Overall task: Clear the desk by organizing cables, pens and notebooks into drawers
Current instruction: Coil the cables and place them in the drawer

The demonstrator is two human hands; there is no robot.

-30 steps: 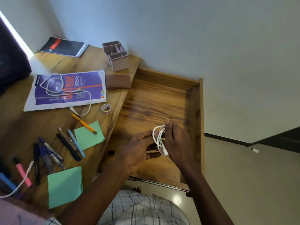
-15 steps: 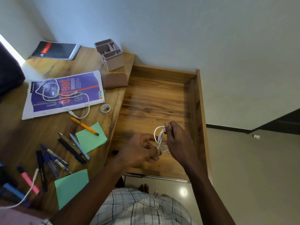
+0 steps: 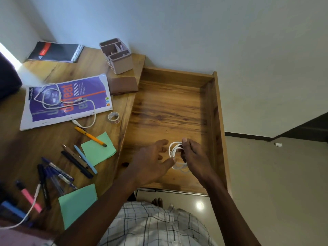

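A coiled white cable (image 3: 174, 153) hangs low over the floor of the open wooden drawer (image 3: 170, 110). My right hand (image 3: 193, 157) grips the coil from the right. My left hand (image 3: 152, 162) is beside it on the left, fingers spread and straight, thumb near the coil. On the desk a second white cable (image 3: 58, 102) lies loose across a purple notebook (image 3: 67, 102). Several pens (image 3: 78, 160) and an orange pen (image 3: 90, 136) lie near two green sticky pads (image 3: 98, 148). A black spiral notebook (image 3: 56, 52) lies at the back corner.
A pink desk organizer (image 3: 118, 56) and a brown wallet (image 3: 123, 85) sit by the drawer's back left. A tape roll (image 3: 114, 117) lies at the desk edge. A pink highlighter (image 3: 30, 198), a blue marker and another white cable (image 3: 26, 215) are at the lower left.
My left hand has let go of the coil and opened its fingers. Both hands and the cable have dropped lower into the drawer; my right hand keeps its grip.
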